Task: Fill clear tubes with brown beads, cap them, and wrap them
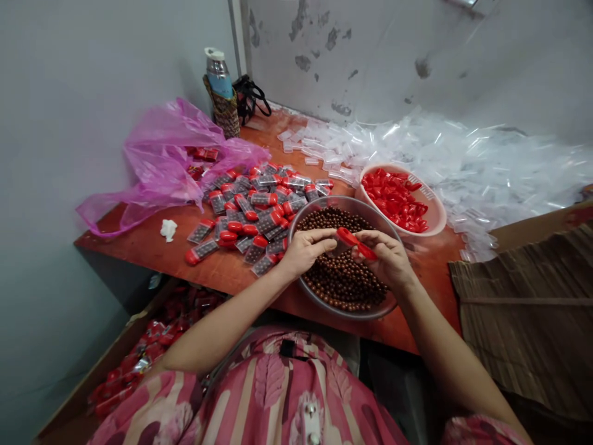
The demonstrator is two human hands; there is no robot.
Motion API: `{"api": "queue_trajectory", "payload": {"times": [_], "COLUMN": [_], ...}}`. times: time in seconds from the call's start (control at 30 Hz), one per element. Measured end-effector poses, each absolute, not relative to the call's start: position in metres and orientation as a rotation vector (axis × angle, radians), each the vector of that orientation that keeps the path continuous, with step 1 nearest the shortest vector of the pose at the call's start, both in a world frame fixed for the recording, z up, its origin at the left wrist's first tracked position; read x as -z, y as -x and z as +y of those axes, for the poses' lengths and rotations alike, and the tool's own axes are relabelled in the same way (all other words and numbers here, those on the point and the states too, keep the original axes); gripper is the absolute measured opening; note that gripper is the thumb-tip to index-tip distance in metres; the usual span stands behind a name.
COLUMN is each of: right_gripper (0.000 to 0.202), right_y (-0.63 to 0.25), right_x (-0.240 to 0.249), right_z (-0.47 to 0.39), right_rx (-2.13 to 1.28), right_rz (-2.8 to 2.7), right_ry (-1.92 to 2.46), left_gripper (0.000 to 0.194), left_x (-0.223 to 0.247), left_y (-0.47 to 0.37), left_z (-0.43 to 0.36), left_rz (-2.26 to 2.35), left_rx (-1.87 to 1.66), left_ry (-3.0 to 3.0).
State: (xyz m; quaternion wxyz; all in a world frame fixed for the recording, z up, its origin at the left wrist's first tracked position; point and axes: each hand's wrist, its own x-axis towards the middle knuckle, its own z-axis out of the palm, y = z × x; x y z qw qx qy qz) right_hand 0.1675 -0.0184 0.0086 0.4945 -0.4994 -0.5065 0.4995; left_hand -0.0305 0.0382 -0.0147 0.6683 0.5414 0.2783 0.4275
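Observation:
Above a clear plastic bowl [319,307] full of brown beads [345,281], my two hands meet. My left hand [309,248] pinches a small clear plastic tube [341,246]. Between thumb and fingers, my right hand [386,256] grips a red plastic cap [365,249], part of it hidden by the fingers. Another red part [345,235] shows at the tube's end; whether it is joined to the cap I cannot tell. Left of the bowl lies a pile of red-capped tubes [264,199] filled with dark beads.
A pink basket [438,216] of red caps [393,198] stands right behind the bowl. Clear empty tubes [417,145] are heaped along the wall. Left are a pink plastic bag [162,148], a thermos [217,74] and crumpled white tissue [168,230]. Stacked cardboard [528,309] is at right.

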Motion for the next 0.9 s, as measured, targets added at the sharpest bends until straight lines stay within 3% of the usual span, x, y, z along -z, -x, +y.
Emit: {"api": "queue_trajectory", "payload": {"times": [0.17,0.4,0.53,0.67,0.9], "right_gripper": [0.04,0.034,0.042,0.029,0.01], "right_y": [-0.174,-0.161,-0.152,-0.14,-0.111], "right_x": [-0.01,-0.012,-0.021,-0.021,-0.015], "right_z": [-0.025,-0.016,-0.012,-0.01,-0.006], "right_rx": [-1.286,-1.181,-1.635,-1.882,-1.576], "right_rz": [-1.163,-1.192,-1.021,-0.766,-0.591], "right_ry": [1.155,1.166,1.11,1.064,1.078], "left_gripper": [0.038,0.026,0.023,0.023,0.022], "left_x": [0.014,0.014,0.014,0.015,0.019], "left_y": [0.029,0.031,0.032,0.032,0.032], "left_z": [0.041,0.036,0.035,0.035,0.036], "left_rz": [0.646,0.647,0.63,0.664,0.674], "left_rx": [-0.966,-0.961,-1.022,-1.021,-1.104], "left_ry": [-1.115,-1.389,-1.519,-1.557,-1.577]}}
